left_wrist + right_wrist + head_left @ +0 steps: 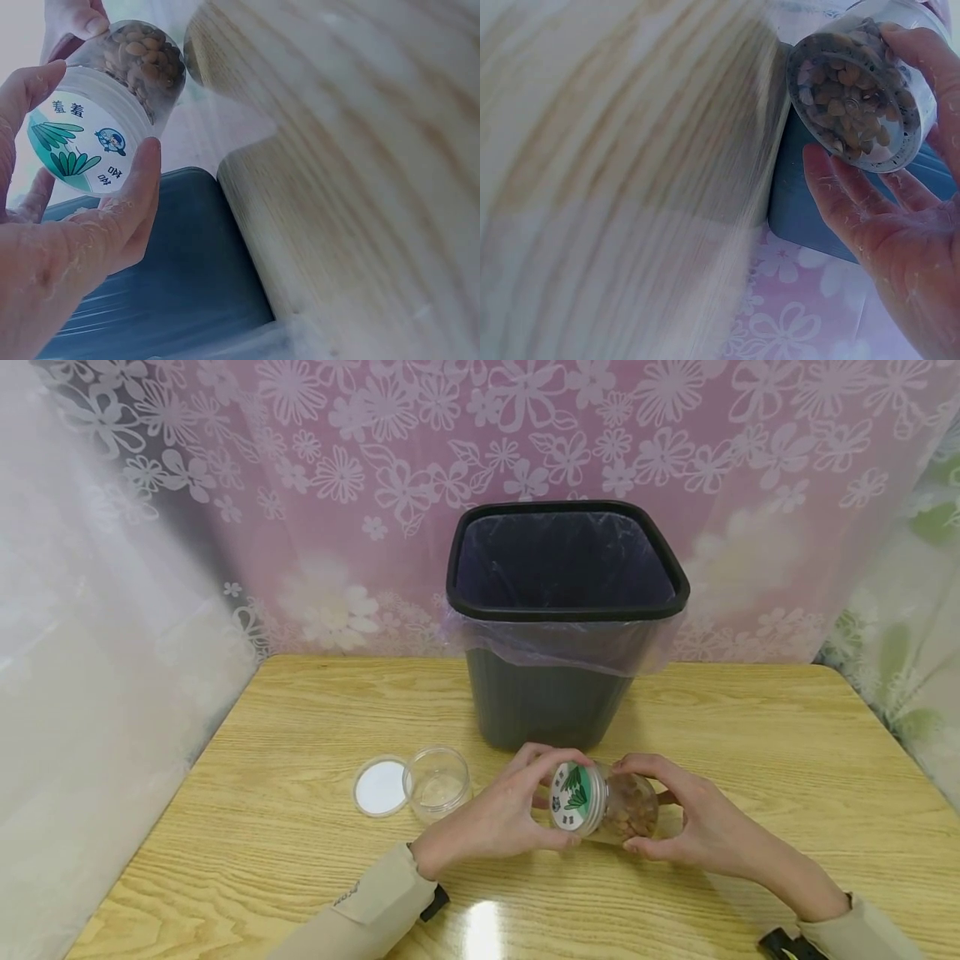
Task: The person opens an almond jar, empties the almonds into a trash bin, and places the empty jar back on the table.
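Between my hands a clear plastic jar lies tipped on its side, its base toward the right. Small brown pieces, like nuts or seeds, show through its wall and base. My left hand grips the jar's lid, which is white and green with leaves and printed characters, fingers and thumb around the rim. At the base end, my right hand holds the jar body with thumb and fingers spread around it. The lid sits on the jar. In the head view, part of the jar wall is behind my fingers.
Just behind the hands stands a dark bin with a thin bag over its rim. Left of my left hand are an open clear container and a white round lid on the wooden table. Floral curtains enclose the table.
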A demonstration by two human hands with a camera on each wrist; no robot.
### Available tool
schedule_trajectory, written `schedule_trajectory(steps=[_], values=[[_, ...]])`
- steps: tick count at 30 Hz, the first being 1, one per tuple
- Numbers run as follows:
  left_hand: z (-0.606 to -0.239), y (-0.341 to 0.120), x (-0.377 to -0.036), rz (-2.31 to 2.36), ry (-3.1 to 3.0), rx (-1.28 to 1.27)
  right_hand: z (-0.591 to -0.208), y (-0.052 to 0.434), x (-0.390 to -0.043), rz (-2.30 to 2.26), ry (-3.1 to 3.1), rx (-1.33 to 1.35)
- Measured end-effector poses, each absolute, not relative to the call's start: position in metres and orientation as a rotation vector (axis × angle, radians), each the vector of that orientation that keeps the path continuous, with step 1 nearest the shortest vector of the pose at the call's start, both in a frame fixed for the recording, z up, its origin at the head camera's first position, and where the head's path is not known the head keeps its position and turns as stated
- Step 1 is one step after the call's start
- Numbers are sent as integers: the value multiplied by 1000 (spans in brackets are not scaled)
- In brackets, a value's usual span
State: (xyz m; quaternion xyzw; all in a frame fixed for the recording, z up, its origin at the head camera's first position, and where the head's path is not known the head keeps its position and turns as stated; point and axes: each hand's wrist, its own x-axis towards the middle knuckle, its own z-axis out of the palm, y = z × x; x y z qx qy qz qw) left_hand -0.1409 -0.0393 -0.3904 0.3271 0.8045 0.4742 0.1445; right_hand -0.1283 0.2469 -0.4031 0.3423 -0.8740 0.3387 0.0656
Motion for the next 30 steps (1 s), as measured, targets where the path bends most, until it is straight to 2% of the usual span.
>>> schedule_trajectory(steps=[30], values=[[-390, -38, -137, 1363, 2341, 795, -404, 247, -129, 1005, -2632, 1042]])
